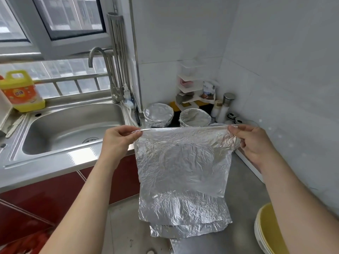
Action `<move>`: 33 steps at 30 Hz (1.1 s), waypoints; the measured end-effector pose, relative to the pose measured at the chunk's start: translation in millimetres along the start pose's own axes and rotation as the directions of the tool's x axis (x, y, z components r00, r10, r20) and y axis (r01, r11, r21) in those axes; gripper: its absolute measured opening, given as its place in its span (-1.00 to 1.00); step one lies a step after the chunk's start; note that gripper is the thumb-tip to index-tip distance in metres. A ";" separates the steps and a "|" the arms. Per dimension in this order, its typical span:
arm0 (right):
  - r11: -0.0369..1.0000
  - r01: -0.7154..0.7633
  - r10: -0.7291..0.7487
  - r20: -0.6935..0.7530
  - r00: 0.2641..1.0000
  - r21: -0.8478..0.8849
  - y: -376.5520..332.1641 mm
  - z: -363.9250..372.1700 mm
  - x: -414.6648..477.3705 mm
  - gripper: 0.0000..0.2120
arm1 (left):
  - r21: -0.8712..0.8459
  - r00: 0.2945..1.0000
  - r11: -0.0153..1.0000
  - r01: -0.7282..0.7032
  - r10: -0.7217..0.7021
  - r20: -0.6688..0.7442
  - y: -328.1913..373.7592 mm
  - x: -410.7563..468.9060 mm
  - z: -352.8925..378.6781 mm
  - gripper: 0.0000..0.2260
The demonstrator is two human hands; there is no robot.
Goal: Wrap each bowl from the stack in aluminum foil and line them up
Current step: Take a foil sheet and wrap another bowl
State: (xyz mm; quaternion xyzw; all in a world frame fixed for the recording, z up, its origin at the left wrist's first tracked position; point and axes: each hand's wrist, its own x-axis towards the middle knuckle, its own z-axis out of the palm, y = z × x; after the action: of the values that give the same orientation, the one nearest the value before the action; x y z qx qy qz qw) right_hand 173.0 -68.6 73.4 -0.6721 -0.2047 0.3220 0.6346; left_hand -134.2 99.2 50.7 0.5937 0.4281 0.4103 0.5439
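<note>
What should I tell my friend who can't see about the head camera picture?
The left hand and right hand pinch the top corners of a crinkled foil sheet, holding it up over a grey counter. Behind it stand two foil-wrapped bowls; a stack of yellow bowls sits at the lower right and a steel sink to the left.

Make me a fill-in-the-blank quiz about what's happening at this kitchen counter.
The left hand and right hand hold up a crinkled sheet of aluminum ____.
The wrapped bowls stand to the ____ of the sink.
The stack of unwrapped bowls is ____ inside.
Missing words: foil, right, yellow.
</note>
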 end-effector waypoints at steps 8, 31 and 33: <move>0.993 -0.045 0.034 -0.096 0.995 -0.113 -9.0 -11.7 16.2 -0.70 | 0.023 0.998 0.999 -0.033 0.034 -0.044 1.6 25.5 12.7 -0.92; 0.593 0.456 -0.070 0.522 0.850 -0.664 -0.3 43.3 -1.9 -0.83 | 0.332 0.925 0.863 -0.381 0.353 0.143 44.7 23.0 37.9 -0.80; 0.613 0.439 -0.040 0.529 0.848 -0.657 -4.1 36.8 -0.8 -0.82 | 0.351 0.939 0.871 -0.343 0.320 0.125 38.7 27.5 36.5 -0.84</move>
State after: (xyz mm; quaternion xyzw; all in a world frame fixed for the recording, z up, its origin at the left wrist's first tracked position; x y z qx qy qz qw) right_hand 147.5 -42.1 78.0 -0.7416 -0.5562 0.2659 0.2646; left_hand -88.9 113.1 87.3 0.7622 0.3716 0.3911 0.3578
